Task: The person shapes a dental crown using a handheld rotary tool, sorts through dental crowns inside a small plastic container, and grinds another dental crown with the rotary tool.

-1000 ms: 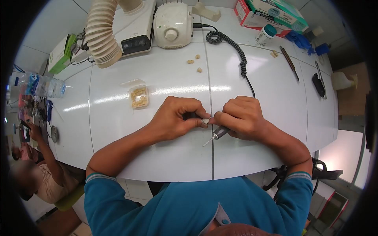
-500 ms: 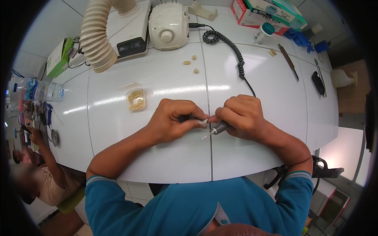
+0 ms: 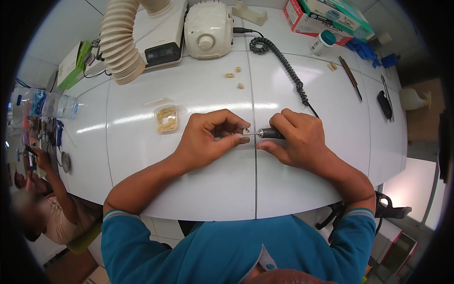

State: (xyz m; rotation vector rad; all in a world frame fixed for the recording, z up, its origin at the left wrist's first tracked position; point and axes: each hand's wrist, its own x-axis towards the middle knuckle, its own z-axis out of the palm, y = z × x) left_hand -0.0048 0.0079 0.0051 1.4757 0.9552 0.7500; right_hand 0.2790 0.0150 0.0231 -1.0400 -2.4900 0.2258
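Observation:
My left hand (image 3: 203, 137) pinches a small whitish dental crown (image 3: 246, 131) between thumb and fingertips, which partly hide it. In my right hand (image 3: 302, 139) is a dark rotary handpiece (image 3: 271, 133) with a silver nose. Its thin bur (image 3: 253, 133) points left and reaches the crown; whether it touches is too small to tell. The right thumb stands apart below the handpiece. A coiled black cord (image 3: 288, 71) runs from behind the right hand toward the white control unit (image 3: 208, 33). Left of my hands, a clear plastic box (image 3: 177, 124) holds several yellowish tooth-like pieces.
Loose tooth-like pieces (image 3: 230, 75) lie beyond my hands. A ribbed suction hose (image 3: 120, 47) hangs at the back left. Toward the back right are a teal-lidded bottle (image 3: 322, 43), a pen-like tool (image 3: 350, 78) and stacked boxes (image 3: 326, 19). Another person (image 3: 61, 213) sits at the left.
The handpiece has swung up from pointing down-left, bringing its bur level with the crown. My right index finger has left the crown, and the right thumb has moved apart.

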